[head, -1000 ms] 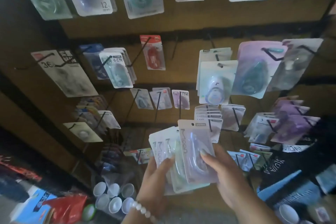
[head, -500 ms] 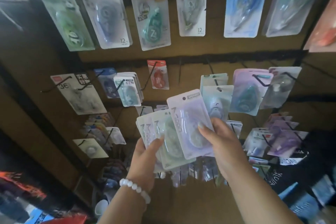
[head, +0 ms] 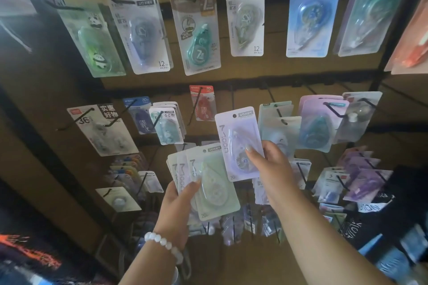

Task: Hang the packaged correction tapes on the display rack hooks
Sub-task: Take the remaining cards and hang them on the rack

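My right hand (head: pixel 273 169) pinches a single lilac correction tape pack (head: pixel 236 132) by its lower right part, held upright in front of the rack. Its hang hole sits at the top, apart from any hook. My left hand (head: pixel 178 206), with a white bead bracelet on the wrist, grips a fanned stack of packs (head: pixel 208 183), a pale green one on top. The brown display rack (head: pixel 243 76) behind carries black hooks; a bare hook (head: pixel 232 97) juts out just above the lilac pack.
Many packaged tapes hang in rows: a panda pack (head: pixel 95 39), a teal pack (head: pixel 199 39), a blue pack (head: pixel 310 18) above; a red pack (head: pixel 203 104) and purple packs (head: pixel 363 180) lower. Dark clutter lies at the bottom left and right.
Both hands have risen toward the middle row of hooks. The lilac pack has been lifted up and away from the stack in my left hand. The view has tilted upward.
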Available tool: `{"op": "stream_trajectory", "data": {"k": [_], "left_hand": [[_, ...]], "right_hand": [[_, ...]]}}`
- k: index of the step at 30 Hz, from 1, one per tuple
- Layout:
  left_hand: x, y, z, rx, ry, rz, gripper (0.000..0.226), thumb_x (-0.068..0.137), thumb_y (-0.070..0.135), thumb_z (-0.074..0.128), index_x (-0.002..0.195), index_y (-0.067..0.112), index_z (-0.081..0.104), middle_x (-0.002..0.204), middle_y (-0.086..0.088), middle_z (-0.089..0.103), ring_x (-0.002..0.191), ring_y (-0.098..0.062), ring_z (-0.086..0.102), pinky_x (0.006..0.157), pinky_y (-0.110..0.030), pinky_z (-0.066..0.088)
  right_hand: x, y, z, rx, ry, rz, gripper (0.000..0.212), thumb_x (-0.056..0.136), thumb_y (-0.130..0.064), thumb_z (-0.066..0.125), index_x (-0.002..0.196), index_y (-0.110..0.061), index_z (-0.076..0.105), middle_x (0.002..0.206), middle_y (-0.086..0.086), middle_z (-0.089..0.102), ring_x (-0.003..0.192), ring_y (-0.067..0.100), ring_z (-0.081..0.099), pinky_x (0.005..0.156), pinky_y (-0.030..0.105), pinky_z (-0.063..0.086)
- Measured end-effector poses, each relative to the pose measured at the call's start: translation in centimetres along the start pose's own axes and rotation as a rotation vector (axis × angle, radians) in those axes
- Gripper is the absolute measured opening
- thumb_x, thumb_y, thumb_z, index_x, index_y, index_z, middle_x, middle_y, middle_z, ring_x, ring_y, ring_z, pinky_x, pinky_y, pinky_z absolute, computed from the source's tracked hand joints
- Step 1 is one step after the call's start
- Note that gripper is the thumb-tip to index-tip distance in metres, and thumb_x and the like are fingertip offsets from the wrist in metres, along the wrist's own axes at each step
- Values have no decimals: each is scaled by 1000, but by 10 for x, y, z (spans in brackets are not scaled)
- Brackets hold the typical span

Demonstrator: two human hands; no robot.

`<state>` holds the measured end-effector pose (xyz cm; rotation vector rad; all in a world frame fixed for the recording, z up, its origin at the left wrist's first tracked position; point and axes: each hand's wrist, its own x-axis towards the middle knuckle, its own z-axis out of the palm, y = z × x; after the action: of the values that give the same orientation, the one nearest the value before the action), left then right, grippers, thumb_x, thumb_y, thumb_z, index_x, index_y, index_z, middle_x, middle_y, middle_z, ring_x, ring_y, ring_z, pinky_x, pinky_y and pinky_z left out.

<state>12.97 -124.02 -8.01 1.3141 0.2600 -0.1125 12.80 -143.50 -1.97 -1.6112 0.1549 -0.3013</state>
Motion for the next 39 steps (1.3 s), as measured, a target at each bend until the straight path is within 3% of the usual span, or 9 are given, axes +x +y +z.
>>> {"op": "stream_trajectory", "data": {"k": [6,11,16,21,23,26,31,37,39], "left_hand": [[2,3,-4,-14,-15,-9,33,87,24,68,118,21,59,110,-9,74,97,-32,73,85,-62,55],[5,3,-8,-10,-37,-13,38,86,28,68,121,23,57,114,-9,73,99,-32,73,84,-61,56],[9,4,-10,-2,-49,-29,66,62,42,77,123,25,58,117,-8,71,103,-33,71,85,-63,55],[17,3,-14,12,-37,-35,47,78,37,73,121,27,58,118,-8,71,103,-33,70,84,-62,55],[22,4,-15,18,-43,-35,43,81,36,72,121,29,58,118,-7,71,103,-33,70,85,-63,55],[27,8,-14,31,-63,-29,58,69,44,75,122,30,57,119,-6,70,105,-33,69,86,-65,53],[35,11,-11,14,-75,-40,52,72,39,74,120,29,57,118,-6,70,106,-33,69,86,-67,52],[42,7,-6,14,-75,-43,40,79,34,73,117,27,59,117,-6,72,104,-31,70,89,-64,53],[41,7,-1,16,-81,-46,48,71,38,75,115,27,59,115,-6,72,103,-30,71,89,-63,53]], "right_hand": [[1,1,10,-57,28,-12,15,89,-32,58,92,-17,58,82,-1,60,74,12,55,58,21,38],[11,4,15,-139,117,9,20,90,-34,55,98,-16,57,85,-3,60,71,7,53,52,15,37],[43,4,32,-195,191,10,28,91,-35,52,104,-11,58,90,3,61,81,20,56,63,29,44],[76,5,45,-335,221,89,40,94,-39,47,119,-8,50,96,4,54,71,16,53,56,26,46],[87,5,49,-385,239,112,44,95,-41,44,125,-9,46,110,9,56,86,22,59,66,30,51],[104,6,54,-391,261,153,47,95,-41,44,129,-9,43,124,12,56,106,31,59,85,39,53],[118,4,54,-390,224,177,46,97,-33,43,131,-3,42,129,16,52,111,33,56,79,35,43],[86,10,52,-428,110,247,55,95,-46,38,133,-6,41,135,14,51,123,33,49,86,34,39],[65,12,47,-381,49,193,48,94,-49,38,118,-11,55,115,10,61,111,28,56,80,31,39]]}}
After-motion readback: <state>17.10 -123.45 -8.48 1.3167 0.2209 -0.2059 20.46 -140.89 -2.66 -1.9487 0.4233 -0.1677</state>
